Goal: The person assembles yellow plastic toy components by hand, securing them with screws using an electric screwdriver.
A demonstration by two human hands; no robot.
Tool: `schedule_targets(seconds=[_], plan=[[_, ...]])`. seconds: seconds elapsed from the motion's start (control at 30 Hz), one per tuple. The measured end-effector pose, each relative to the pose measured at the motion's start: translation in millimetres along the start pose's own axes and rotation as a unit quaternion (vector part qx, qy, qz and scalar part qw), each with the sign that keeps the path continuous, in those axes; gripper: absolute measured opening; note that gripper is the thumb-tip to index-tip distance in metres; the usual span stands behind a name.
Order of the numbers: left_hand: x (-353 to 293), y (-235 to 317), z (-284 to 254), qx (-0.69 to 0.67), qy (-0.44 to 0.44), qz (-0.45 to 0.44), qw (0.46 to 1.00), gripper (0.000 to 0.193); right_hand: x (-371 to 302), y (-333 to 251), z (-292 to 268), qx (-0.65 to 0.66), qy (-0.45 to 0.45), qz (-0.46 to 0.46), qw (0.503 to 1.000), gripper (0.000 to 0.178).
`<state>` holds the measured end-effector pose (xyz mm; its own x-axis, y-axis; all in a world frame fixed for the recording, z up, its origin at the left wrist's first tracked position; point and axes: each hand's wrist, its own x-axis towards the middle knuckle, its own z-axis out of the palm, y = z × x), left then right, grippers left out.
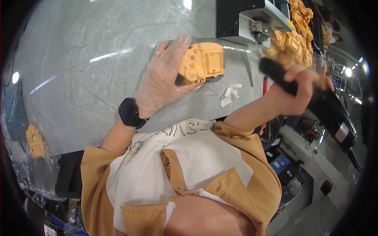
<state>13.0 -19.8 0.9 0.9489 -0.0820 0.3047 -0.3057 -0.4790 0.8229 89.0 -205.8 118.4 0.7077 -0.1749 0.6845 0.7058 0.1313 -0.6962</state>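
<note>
Slippage is the main hazard: the gloved left hand (167, 78) only rests spread-fingered against the orange plastic housing (201, 62) lying on the grey surface (98, 70), so it may shift. The right hand (301, 88) is clamped on a black power screwdriver (315, 100), raised well clear.

Grey tabletop (98, 47) wrapped in clear plastic film, with overhead lights glaring off it in streaks. A black and grey machine (248, 19) sits at the far edge. Off to the right there's pale floor (315, 212) and a couple bright lamps (348, 72).
</note>
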Motion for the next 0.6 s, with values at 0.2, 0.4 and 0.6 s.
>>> schedule_targets(seconds=[0.2, 0.4, 0.6], plan=[[-4, -1, 2, 0.030, -0.016, 0.001, 0.999, 0.079, 48, 46, -17, -0.104, 0.083, -0.018, 0.991, 0.041], [-1, 1, 3, 0.033, -0.009, 0.008, 0.999, 0.079, 49, 60, -10, -0.092, 0.034, 0.020, 0.995, 0.034], [-4, 1, 0, 0.057, -0.022, -0.017, 0.998, 0.080, 28, 56, -15, -0.126, -0.008, 0.103, 0.987, 0.036]])
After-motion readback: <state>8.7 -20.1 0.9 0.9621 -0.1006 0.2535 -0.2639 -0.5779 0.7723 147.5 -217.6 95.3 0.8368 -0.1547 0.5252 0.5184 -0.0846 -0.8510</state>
